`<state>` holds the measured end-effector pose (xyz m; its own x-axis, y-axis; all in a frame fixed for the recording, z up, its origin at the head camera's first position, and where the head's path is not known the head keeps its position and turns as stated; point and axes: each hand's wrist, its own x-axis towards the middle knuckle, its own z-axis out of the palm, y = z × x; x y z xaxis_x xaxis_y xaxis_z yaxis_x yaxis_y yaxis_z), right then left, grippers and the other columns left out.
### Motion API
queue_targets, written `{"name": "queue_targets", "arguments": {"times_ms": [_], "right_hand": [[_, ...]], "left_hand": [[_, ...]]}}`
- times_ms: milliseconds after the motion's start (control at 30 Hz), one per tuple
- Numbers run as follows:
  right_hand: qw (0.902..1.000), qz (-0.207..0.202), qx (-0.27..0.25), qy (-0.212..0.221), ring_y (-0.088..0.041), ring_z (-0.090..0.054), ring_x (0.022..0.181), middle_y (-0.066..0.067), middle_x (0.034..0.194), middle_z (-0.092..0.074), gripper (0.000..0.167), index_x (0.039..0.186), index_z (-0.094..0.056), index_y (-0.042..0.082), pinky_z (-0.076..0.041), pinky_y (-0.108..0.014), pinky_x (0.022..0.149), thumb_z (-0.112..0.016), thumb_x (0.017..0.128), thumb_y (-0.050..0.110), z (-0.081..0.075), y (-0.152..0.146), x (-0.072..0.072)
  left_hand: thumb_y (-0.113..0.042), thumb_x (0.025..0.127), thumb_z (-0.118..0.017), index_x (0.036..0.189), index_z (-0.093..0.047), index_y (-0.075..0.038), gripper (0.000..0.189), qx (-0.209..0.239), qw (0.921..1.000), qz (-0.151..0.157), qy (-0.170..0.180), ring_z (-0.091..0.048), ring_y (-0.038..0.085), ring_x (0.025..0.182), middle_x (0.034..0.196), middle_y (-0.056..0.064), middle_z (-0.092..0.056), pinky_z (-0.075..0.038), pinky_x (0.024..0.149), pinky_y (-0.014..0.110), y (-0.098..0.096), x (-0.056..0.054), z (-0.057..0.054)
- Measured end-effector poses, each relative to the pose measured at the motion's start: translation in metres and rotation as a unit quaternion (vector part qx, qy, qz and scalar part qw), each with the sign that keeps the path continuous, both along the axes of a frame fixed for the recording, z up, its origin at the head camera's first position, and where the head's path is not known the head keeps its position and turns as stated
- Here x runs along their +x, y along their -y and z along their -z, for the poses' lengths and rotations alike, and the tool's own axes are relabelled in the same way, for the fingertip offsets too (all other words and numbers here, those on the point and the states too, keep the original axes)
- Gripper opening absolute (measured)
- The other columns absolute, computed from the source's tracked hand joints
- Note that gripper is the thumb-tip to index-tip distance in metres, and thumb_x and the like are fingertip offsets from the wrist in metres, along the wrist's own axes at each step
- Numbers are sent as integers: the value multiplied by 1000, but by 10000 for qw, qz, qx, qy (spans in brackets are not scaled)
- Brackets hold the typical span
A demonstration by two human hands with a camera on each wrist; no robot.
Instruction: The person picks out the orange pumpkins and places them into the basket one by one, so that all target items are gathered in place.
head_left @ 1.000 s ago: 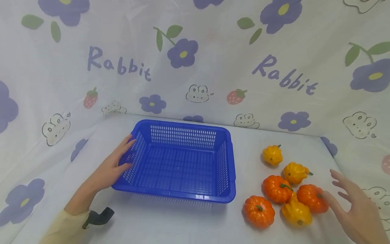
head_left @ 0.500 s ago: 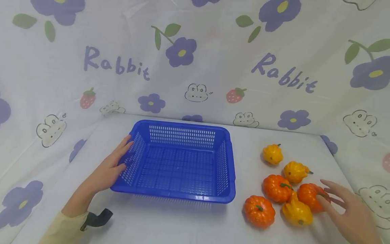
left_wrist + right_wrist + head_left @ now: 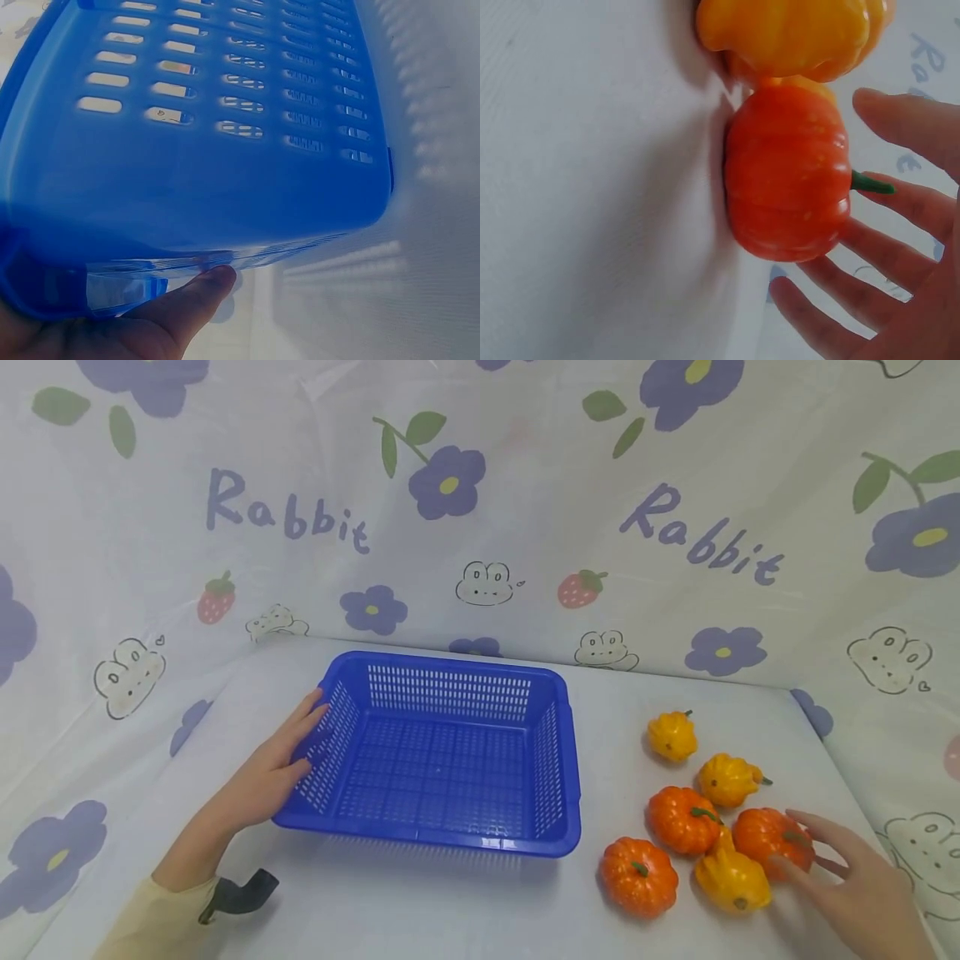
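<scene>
A blue plastic basket [image 3: 420, 839] with slotted walls and a bare floor stands at mid-table. Against its left rim rests my left hand [image 3: 262, 777], and the left wrist view shows the thumb [image 3: 184, 304] stretched along the blue wall [image 3: 202, 180]. On the right, my right hand [image 3: 862, 881] is spread around an orange-red mini pumpkin [image 3: 768, 839] with a green stem. In the right wrist view, the fingers lie behind this pumpkin [image 3: 787, 172] and the thumb stands apart from it. A yellow gourd [image 3: 733, 877] sits close beside it.
Two more orange-red pumpkins [image 3: 682, 820] [image 3: 639, 877] and two yellow gourds [image 3: 672, 736] [image 3: 727, 779] lie between the basket and my right hand. A dark strap-like piece [image 3: 240, 893] sticks out by my left cuff. Printed cloth [image 3: 525, 527] hangs behind the white table.
My right hand has moved left, from beside the orange-red pumpkin to around it. The left hand stays at the basket's rim, its thumb drawn slightly back. The basket has not visibly moved.
</scene>
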<state>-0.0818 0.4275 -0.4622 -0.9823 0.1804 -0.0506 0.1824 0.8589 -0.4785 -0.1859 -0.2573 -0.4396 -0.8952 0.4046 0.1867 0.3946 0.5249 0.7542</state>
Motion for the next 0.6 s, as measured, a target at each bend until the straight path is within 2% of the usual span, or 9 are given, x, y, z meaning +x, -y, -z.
{"name": "queue_targets", "arguments": {"times_ms": [133, 233, 433, 600], "right_hand": [[9988, 242, -236, 361, -63, -39, 134, -41, 156, -38, 94, 163, -36, -6, -51, -75, 98, -75, 101, 53, 4, -2, -1], [9981, 326, -387, 350, -62, -39, 135, -41, 158, -37, 97, 166, -33, -4, -50, -75, 99, -76, 100, 53, 8, -3, 0], [9943, 417, -948, 256, -66, -36, 140, -41, 164, -29, 105, 171, -19, 0, -46, -75, 102, -77, 99, 50, 21, -11, 0], [9884, 436, -1410, 372, -65, -30, 147, -36, 172, -20, 111, 175, -7, 8, -48, -59, 104, -75, 99, 54, 32, -18, 2]], "left_hand": [[12, 99, -44, 169, -25, 5, 73, 12, 10000, 6, 11, -5, 44, 165, 181, 17, -7, -8, 133, 42, 0, 0, 0], [12, 99, -45, 169, -25, 5, 73, 30, 10000, 22, 7, -5, 44, 165, 181, 17, -7, -8, 133, 41, 0, 0, 0], [11, 99, -45, 169, -25, 4, 73, 27, 10000, 3, 22, -5, 44, 165, 181, 17, -7, -9, 131, 57, 0, -1, 0], [11, 99, -44, 169, -25, 4, 73, 10, 10000, -13, 47, -5, 45, 165, 181, 17, -7, -11, 127, 70, 0, 0, 0]]}}
